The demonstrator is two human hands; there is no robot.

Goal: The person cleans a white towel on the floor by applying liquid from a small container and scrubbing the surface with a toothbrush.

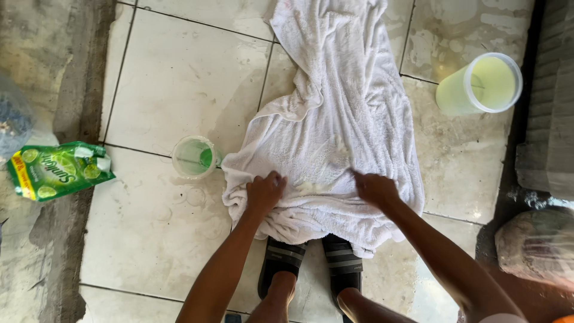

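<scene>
Wet white floor tiles (179,90) carry everything in view; I look straight down on them from the head camera. I see a white towel (341,119) spread lengthwise along the middle of the tiled floor, its near end bunched over my two sandalled feet (311,263), its far end running to the top edge of the view. Spread flat like this, it offers a broad face to work on.

My left hand (265,191) is closed, fingers curled into a fold at the towel's near left edge, gripping the cloth; that hold appears to anchor the fabric. My right hand (375,188) presses down on the towel just right of centre, fingers bent against the pile; I cannot tell whether it pinches cloth or only bears on it. A faint yellowish patch (314,186) lies between the hands.

A small clear cup (194,157) with green liquid stands beside the towel's left edge, within reach. A green detergent pouch (57,170) lies at the floor's left border. A pale green tub (481,84) stands near the right edge.
</scene>
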